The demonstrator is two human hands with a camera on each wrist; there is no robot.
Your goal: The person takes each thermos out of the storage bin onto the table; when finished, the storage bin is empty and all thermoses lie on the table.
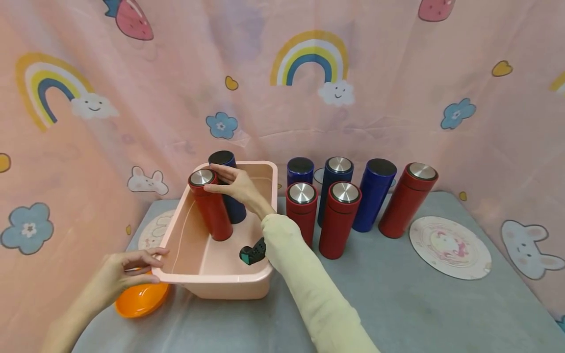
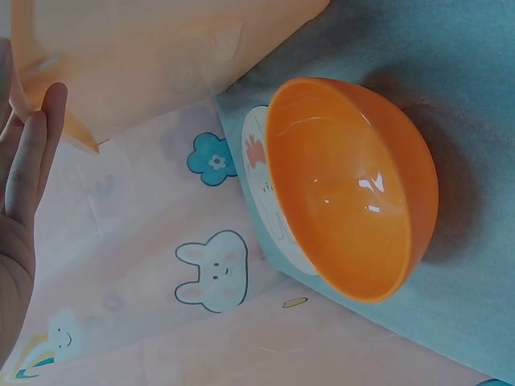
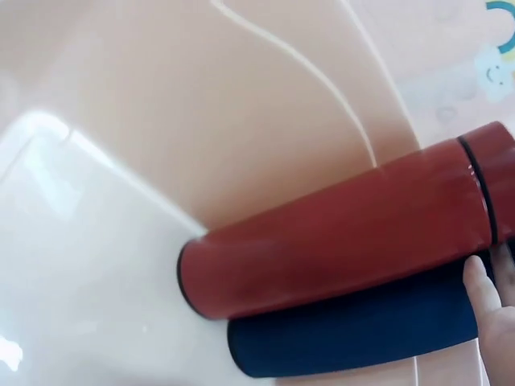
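Observation:
My left hand [image 1: 121, 269] grips the near left corner of a pink plastic tub [image 1: 212, 278], its fingers on the rim. Inside the tub my right hand [image 1: 240, 189] holds the top of a red thermos [image 1: 214, 215], thumb by the silver lid. The right wrist view shows fingertips [image 3: 481, 281] against the side of the red thermos [image 3: 322, 233]. Close beside it stands a blue thermos [image 1: 236, 211] with a dark lid, partly hidden by the hand. An orange bowl [image 2: 346, 193] sits below my left hand, outside the tub.
Right of the tub stand several red and blue thermoses, among them a red one [image 1: 340, 220] in front and a tilted-looking red one [image 1: 406, 203] farthest right. A round printed mat [image 1: 450, 247] lies on the grey tabletop [image 1: 410, 314]. A pink patterned curtain [image 1: 388, 113] hangs behind.

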